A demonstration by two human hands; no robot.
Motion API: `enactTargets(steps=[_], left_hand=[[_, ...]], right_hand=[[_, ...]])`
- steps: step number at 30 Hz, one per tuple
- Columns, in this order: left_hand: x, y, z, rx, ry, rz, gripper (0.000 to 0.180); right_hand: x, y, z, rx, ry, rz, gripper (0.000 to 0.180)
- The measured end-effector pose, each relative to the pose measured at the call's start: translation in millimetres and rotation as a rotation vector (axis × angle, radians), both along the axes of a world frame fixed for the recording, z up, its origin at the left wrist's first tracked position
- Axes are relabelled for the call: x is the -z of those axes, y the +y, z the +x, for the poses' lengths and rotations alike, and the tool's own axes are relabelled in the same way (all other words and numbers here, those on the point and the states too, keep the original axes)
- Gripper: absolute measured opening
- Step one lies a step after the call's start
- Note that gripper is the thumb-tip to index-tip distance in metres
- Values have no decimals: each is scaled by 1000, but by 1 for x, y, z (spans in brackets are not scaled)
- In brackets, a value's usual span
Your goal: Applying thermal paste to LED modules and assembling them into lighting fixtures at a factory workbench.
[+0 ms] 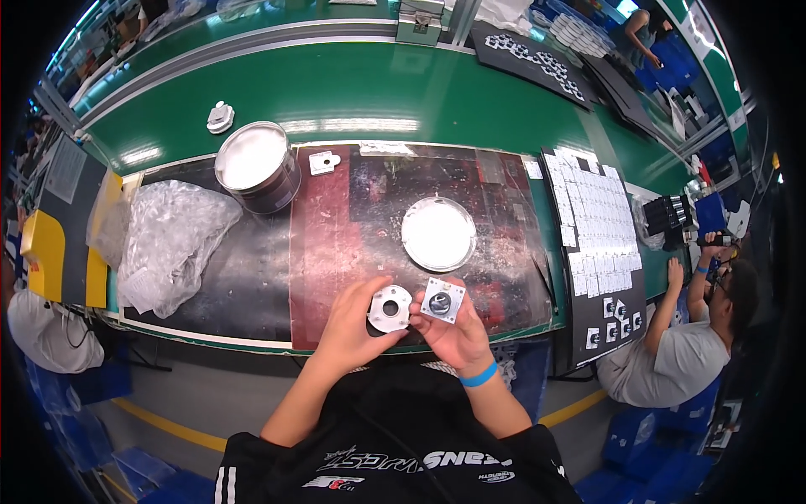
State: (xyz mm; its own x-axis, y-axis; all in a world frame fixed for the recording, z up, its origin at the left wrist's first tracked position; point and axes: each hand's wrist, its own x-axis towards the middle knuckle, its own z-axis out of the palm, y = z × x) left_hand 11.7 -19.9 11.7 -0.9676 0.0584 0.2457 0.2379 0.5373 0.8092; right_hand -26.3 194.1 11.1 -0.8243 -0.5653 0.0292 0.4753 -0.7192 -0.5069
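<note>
Above the front edge of a dark red and black work surface, a person is holding two pale parts side by side. The left hand is pinching a round part between thumb and fingers, while the right hand is gripping a square plate around its edges. Whether the right fingertips are also touching the round part, one cannot tell.

Slipping is looking like the likeliest trouble: the hands are gripping narrow rims, and a loosened part could be tumbling past the front edge. With so little room separating them, the parts could also be knocking together, perhaps marking the plate's glossy centre. A round dish showing white inside is sitting just beyond, inviting smears if a hand is straying toward the back edge.

Both parts are facing upward, the round one showing its central hole. Neither is presenting a clear long axis; the plate is sitting slightly askew to the front edge.
</note>
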Motion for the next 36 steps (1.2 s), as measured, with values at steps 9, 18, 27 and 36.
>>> enactTargets(steps=[9, 18, 27, 36], left_hand=[[13, 13, -3, -74, 60, 84, 85], [15, 14, -4, -87, 104, 82, 85], [16, 14, -3, -85, 106, 74, 87], [15, 16, -2, -95, 93, 50, 86]], right_hand=[[-57, -10, -21, 200, 1263, 1269, 28], [-51, -14, -19, 195, 1270, 1349, 29], [-50, -8, -18, 192, 1383, 1409, 31], [-49, -4, -27, 204, 1599, 1390, 34]])
